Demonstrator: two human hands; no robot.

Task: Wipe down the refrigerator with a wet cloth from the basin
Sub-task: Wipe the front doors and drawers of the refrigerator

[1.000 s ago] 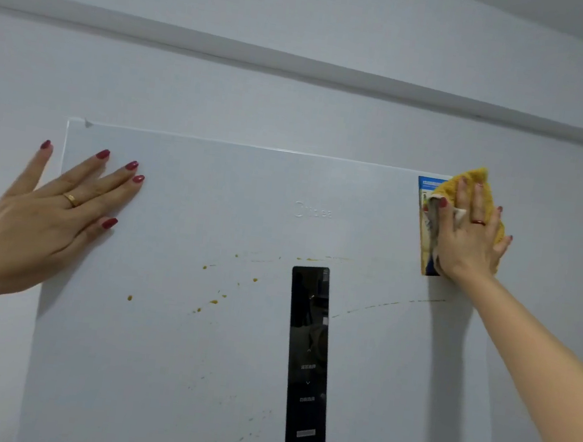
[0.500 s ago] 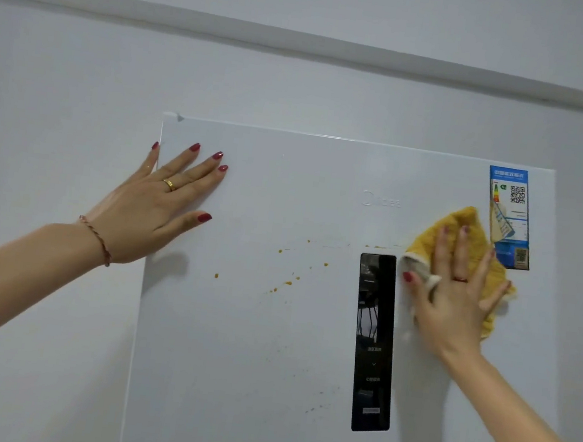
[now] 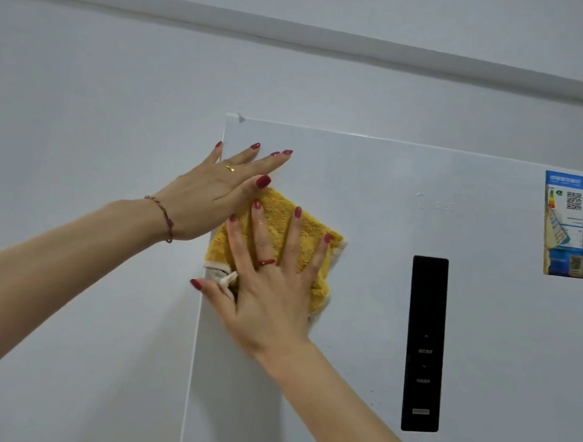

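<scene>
1. Your right hand lies flat on the yellow cloth, fingers straight and spread, pressing it against the fridge door; the thumb reaches out past the door's left edge.
2. The cloth sits under that palm and fingers, near the door's upper left corner; its yellow pile shows above the fingertips and to the right of the hand; a pale hem shows at its left and lower right edges.
3. Your left hand rests open on the door just above and left of the cloth, fingers straight, thumb tip touching the cloth's top edge; it holds nothing.
4. The black panel stands well to the right of the cloth; the blue label sits at the door's upper right corner.
</scene>
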